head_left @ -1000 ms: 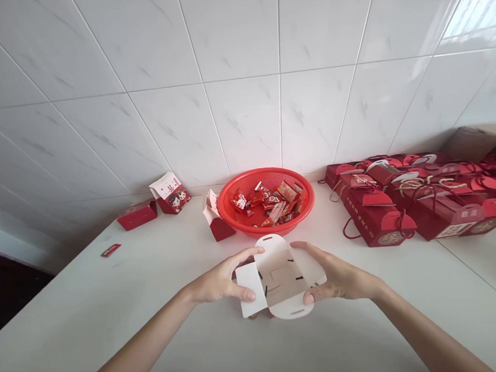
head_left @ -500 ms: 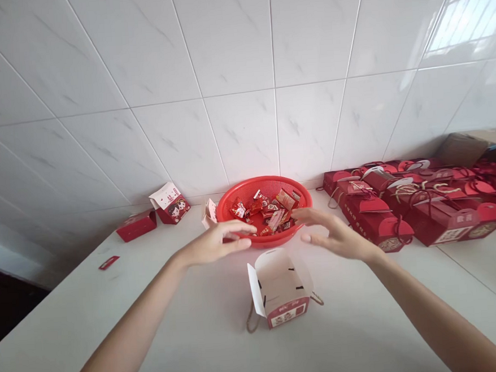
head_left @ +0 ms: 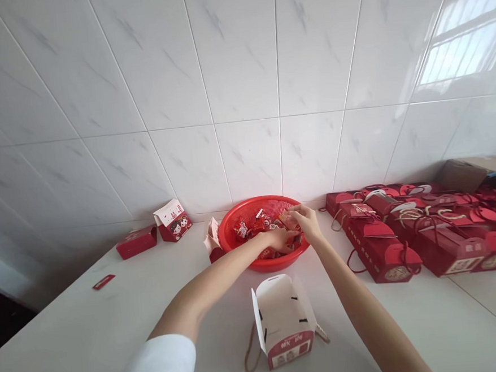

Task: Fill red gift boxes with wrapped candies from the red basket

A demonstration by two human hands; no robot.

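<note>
My left hand (head_left: 278, 239) and right hand (head_left: 307, 224) are close together over the red plastic basket (head_left: 253, 205). The fingers of my left hand dip among the wrapped red sweets (head_left: 251, 228), curled so that I cannot tell whether they hold one. My right thumb and fingers are pressed together, pinching a red-and-gold packet (head_left: 290, 220) above the pile.

Below my hands and nearer to me, an open gift box (head_left: 283, 319) with a white inside sits on the white countertop (head_left: 411, 327), well clear of the basket. Its red printed front faces me, and a rope handle (head_left: 248, 353) trails at its left side.

Just left of the basket stands a pale pink folded box (head_left: 213, 240). Farther left of my left hand are a closed red box (head_left: 136, 242), a printed red-and-white box (head_left: 173, 220) and a small red card (head_left: 103, 282). To the right of my right hand lies a crowd of red gift boxes (head_left: 380, 256) with rope handles, and a cardboard carton (head_left: 462, 175) sits beyond them. A white sleeve (head_left: 158, 365) covers my left upper arm.
</note>
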